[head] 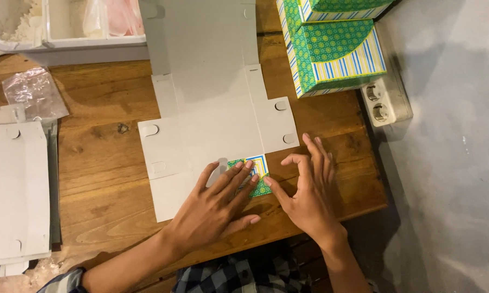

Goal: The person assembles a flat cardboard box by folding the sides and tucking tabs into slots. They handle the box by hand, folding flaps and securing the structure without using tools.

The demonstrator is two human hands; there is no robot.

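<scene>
A wooden bench (pixel 103 179) stands beside a grey floor (pixel 451 163). A flat grey cardboard box blank (pixel 212 108) lies unfolded at its middle, one corner flap (pixel 258 171) folded over to show its green, blue and yellow pattern. The left hand (pixel 217 209) presses flat on the blank, fingers spread, its grip released. The right hand (pixel 309 190) rests beside the flap, thumb touching its edge, holding nothing. Finished patterned boxes (pixel 334 51) are stacked at the far right, and a pile of blanks (pixel 14 190) lies left.

Folded green boxes (pixel 334 51) beside a power strip (pixel 385 97)
</scene>
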